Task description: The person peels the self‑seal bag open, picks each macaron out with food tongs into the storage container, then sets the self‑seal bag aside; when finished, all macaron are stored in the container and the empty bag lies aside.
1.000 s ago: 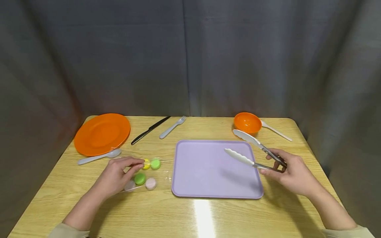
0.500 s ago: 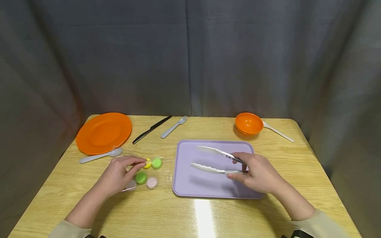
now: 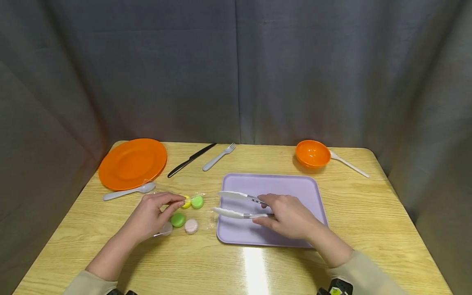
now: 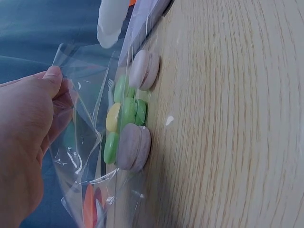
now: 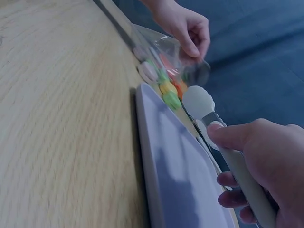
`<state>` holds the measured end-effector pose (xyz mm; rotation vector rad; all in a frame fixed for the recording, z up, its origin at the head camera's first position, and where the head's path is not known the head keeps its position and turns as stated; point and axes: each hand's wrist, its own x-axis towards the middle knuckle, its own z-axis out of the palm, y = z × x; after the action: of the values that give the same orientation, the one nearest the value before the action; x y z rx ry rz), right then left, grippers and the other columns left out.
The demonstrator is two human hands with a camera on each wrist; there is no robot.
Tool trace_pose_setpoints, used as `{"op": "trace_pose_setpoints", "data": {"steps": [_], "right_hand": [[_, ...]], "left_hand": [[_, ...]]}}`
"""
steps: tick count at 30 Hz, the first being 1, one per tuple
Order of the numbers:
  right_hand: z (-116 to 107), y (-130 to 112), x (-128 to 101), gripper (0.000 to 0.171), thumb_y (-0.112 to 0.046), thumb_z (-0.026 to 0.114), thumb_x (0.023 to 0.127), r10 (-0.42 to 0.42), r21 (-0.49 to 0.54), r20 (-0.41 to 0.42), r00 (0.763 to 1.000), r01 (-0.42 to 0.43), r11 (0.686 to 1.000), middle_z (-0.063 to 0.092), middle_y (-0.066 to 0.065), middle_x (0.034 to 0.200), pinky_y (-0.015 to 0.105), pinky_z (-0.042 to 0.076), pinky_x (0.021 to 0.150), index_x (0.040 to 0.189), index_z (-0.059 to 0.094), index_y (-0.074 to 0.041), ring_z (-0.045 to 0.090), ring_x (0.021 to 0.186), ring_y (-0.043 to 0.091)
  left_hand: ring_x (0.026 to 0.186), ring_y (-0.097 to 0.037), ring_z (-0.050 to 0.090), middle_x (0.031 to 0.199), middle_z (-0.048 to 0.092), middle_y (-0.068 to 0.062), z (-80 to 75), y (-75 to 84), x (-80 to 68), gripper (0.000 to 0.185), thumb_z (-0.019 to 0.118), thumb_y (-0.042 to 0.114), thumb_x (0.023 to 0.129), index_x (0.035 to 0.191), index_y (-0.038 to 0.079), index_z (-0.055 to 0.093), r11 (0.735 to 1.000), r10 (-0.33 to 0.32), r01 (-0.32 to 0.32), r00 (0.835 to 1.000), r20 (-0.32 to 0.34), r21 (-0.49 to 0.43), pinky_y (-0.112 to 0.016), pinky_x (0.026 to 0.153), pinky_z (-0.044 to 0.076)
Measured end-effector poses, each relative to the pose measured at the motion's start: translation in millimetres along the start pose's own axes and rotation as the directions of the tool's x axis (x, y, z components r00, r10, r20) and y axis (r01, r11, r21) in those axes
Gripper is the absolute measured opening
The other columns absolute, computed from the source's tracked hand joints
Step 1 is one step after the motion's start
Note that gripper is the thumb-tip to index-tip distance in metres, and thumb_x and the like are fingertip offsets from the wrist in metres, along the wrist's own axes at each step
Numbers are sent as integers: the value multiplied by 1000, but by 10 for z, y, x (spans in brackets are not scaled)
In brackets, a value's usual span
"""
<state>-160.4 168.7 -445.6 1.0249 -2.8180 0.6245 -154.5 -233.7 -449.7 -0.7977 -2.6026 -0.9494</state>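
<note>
My left hand [image 3: 151, 214] pinches the upper film of a clear plastic bag [image 4: 83, 88] and lifts it off the table. Several macarons lie at the bag: green [image 3: 178, 220], yellow [image 3: 187, 201] and a pale pink macaron [image 3: 191, 226]. Film covers some of them in the left wrist view; whether all are inside, I cannot tell. With my right hand [image 3: 289, 217] I hold metal tongs [image 3: 236, 214] that have white scalloped tips. Their arms are spread apart above the left edge of the lilac tray [image 3: 265, 184], pointing toward the macarons, with nothing between them.
Back left stands an orange plate [image 3: 132, 164], with a pale spoon [image 3: 129, 191] at its front. Behind the bag lie a black knife [image 3: 191, 159] and a pale fork [image 3: 219, 157]. An orange bowl [image 3: 313, 154] and another white utensil [image 3: 350, 164] are back right.
My right hand has carried the tongs leftward from the tray's right side to its left edge, near the macarons. My left hand keeps its pinch on the bag, nearly still.
</note>
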Motion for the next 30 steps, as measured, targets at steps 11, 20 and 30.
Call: {"op": "trace_pose_setpoints", "data": {"steps": [11,20,30], "right_hand": [[164,-226,213,52,-48,77,97,-2,-59,52,999,5,998,75,1,99,41,58,70,124,71,-5,69,83,16],[286,-425,362,48,-53,74,97,23,-192,52,998,-12,981,54,-8,77,36,47,55,110,69,-7,51,62,12],[368,-510,452,46,-54,74,97,52,-231,47,998,-39,972,49,-8,72,36,45,52,103,68,-9,49,58,12]], "left_hand": [[92,-7,70,104,77,11,-1,15,17,14,80,10,96,110,11,81,1000,13,-13,1000,8,12,-29,74,60],[94,-9,71,104,77,10,22,-1,36,15,82,7,94,109,11,82,1000,21,-21,1000,8,10,-39,77,62],[92,-7,70,102,77,13,31,-19,41,16,82,7,94,108,12,82,1000,18,-18,1000,13,20,-32,74,60]]}}
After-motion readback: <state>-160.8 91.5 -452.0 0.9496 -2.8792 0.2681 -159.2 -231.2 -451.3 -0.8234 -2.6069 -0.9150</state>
